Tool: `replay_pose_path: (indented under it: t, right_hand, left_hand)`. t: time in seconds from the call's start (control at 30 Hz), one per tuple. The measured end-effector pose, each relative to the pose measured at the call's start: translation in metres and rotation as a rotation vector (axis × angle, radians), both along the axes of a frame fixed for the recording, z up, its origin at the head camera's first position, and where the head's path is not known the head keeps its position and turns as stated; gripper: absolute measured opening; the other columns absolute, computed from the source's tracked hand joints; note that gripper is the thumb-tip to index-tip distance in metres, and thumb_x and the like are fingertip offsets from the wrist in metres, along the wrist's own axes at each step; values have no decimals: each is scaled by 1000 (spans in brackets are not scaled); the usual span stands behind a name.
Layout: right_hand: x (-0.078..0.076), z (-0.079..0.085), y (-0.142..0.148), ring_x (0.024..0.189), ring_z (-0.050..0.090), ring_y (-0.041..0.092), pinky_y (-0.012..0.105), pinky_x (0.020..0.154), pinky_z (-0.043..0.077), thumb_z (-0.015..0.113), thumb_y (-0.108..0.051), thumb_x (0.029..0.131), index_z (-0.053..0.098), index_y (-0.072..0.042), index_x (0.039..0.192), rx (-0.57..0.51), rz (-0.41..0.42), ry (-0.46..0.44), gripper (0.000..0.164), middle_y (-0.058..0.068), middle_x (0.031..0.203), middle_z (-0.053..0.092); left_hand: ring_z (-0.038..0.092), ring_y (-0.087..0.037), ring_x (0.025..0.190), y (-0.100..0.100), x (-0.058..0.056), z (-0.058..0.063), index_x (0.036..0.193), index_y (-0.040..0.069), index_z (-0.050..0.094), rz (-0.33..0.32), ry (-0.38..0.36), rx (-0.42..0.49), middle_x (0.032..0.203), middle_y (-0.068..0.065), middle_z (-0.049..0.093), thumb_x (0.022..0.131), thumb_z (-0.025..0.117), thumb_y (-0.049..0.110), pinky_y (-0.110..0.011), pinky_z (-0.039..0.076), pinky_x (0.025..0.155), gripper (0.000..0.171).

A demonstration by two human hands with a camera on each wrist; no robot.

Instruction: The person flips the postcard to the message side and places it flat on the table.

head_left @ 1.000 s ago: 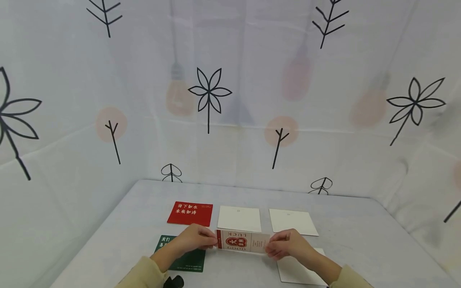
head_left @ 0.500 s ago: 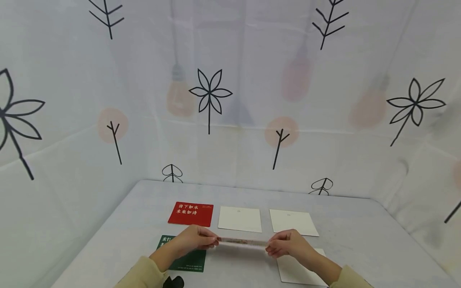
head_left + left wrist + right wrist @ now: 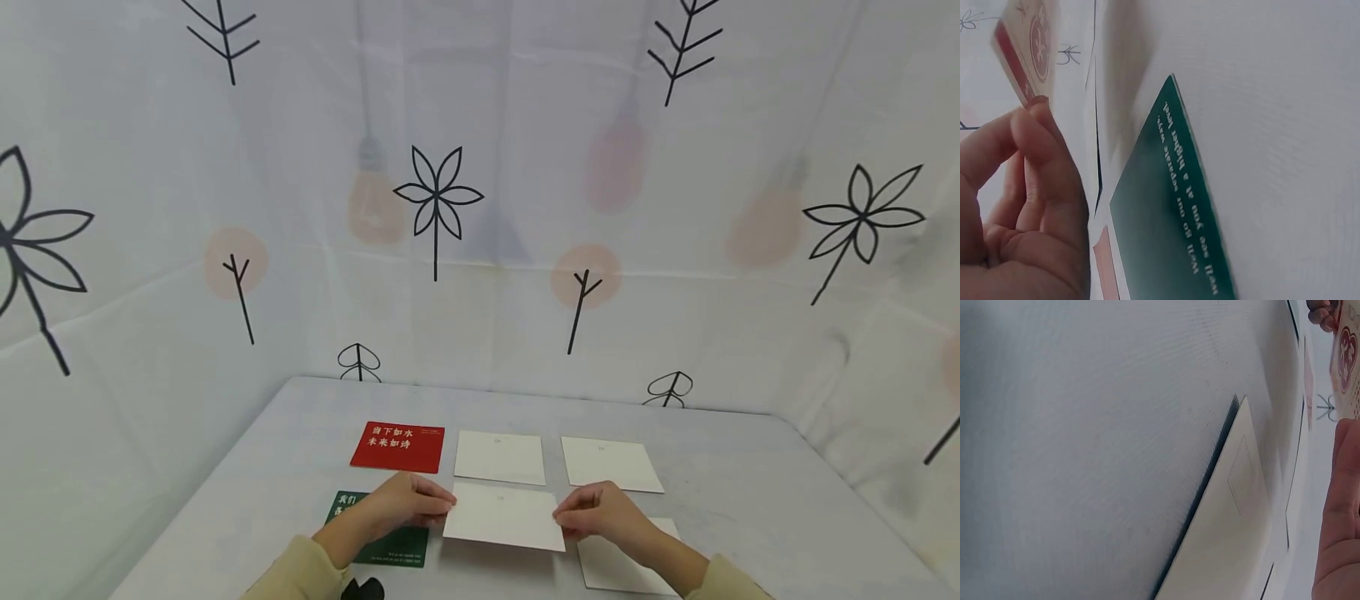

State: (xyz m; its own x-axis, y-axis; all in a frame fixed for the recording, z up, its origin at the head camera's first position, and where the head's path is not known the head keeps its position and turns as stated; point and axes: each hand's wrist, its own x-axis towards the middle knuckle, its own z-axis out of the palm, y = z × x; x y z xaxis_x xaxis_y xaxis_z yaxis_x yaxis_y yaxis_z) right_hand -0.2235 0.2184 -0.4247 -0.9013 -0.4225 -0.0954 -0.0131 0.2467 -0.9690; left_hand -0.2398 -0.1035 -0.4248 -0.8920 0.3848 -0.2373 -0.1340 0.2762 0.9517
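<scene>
A postcard [image 3: 501, 521] is held above the table, its plain white back up in the head view and its near edge tilted down. My left hand [image 3: 401, 504] pinches its left edge between thumb and fingers. At the opposite edge my right hand [image 3: 607, 517] pinches it too. Seen from the left wrist, the underside of the postcard [image 3: 1034, 47] bears a red band and red print. Under my left forearm lies a green card [image 3: 393, 546] with white lettering, partly covered. A white card [image 3: 607, 568] lies partly hidden below my right hand.
Behind the hands a red card [image 3: 397, 450], a white card [image 3: 498, 458] and another white card [image 3: 613, 465] form a row on the white tabletop [image 3: 750, 500]. A black object [image 3: 363, 589] shows at the bottom edge. A patterned cloth [image 3: 502, 317] hangs behind the table.
The postcard has turned over in my fingers: its red printed face showed first, then only its edge, and now its white back. Both hands have stayed almost in place.
</scene>
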Motion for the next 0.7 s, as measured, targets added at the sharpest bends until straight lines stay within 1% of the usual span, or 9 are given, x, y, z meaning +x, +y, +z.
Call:
replay_pose_path:
  t: [0.07, 0.2, 0.3, 0.43, 0.5, 0.7]
  right_hand:
    - [1, 0, -2, 71, 65, 20, 35, 65, 55, 68, -7, 83, 65, 11, 92, 11, -9, 4, 20, 9, 81, 67]
    - [2, 1, -4, 69, 64, 20, 34, 64, 55, 69, -6, 80, 59, 9, 93, 9, -30, 5, 22, 8, 76, 66]
    - [2, 1, -4, 68, 64, 20, 34, 63, 55, 70, -6, 78, 54, 6, 103, 6, -42, -1, 32, 9, 75, 66]
    - [1, 0, -4, 70, 65, 22, 35, 65, 55, 72, -8, 77, 48, 10, 119, 6, -37, -12, 51, 10, 77, 67]
    - [1, -1, -4, 71, 65, 22, 36, 66, 55, 73, -8, 77, 46, 11, 123, 8, -36, -21, 56, 10, 78, 67]
    - [2, -3, -5, 71, 65, 22, 35, 65, 55, 73, -7, 77, 47, 12, 123, 39, -44, -32, 56, 10, 78, 67]
  left_hand:
    - [65, -16, 72, 1, 0, 0, 101, 1, 70, 16, -15, 4, 90, -9, 68, 85, 68, 13, -28, 54, 70, 21]
    - [66, -15, 68, 4, 0, -1, 104, -2, 66, 43, -46, 5, 85, -9, 68, 84, 69, 12, -27, 54, 68, 24]
    - [66, -15, 66, 6, 0, -1, 110, -2, 61, 49, -59, -12, 82, -10, 67, 84, 70, 12, -27, 54, 67, 31]
    - [66, -16, 65, 7, 0, -1, 117, -1, 55, 47, -70, -18, 82, -10, 67, 83, 70, 11, -27, 54, 67, 39]
    - [66, -16, 66, 6, 0, -2, 119, -1, 54, 43, -73, -15, 82, -11, 66, 83, 70, 11, -27, 54, 67, 41]
    - [66, -17, 67, 6, -2, -4, 119, -1, 55, 24, -50, -47, 83, -10, 65, 83, 70, 11, -28, 54, 67, 40]
